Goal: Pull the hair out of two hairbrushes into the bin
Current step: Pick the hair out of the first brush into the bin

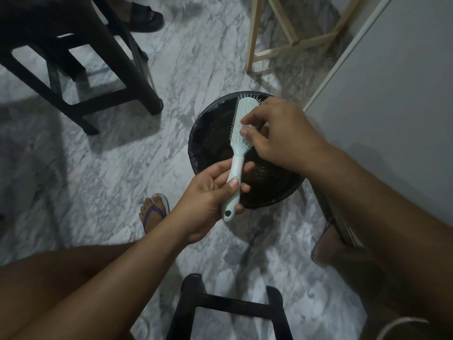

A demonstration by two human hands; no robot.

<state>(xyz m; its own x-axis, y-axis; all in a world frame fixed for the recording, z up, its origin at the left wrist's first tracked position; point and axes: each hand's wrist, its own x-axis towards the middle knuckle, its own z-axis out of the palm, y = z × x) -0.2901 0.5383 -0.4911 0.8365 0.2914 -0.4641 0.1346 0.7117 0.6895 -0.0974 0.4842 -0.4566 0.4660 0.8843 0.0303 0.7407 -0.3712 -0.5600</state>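
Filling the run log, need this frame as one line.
left hand: holds hairbrush handle | right hand: fingers pinch at bristles | hairbrush over bin | second hairbrush: not in view

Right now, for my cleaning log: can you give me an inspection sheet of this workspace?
Surface: grey-veined marble floor.
Job's things: one pale green hairbrush held over the black bin; second brush not seen.
Clutter: black stool, wooden frame.
Grips: left hand holds the handle; right hand pinches at the bristles.
Cables: pale cord-like loop, unclear.
Surroundings: white panel beside the bin.
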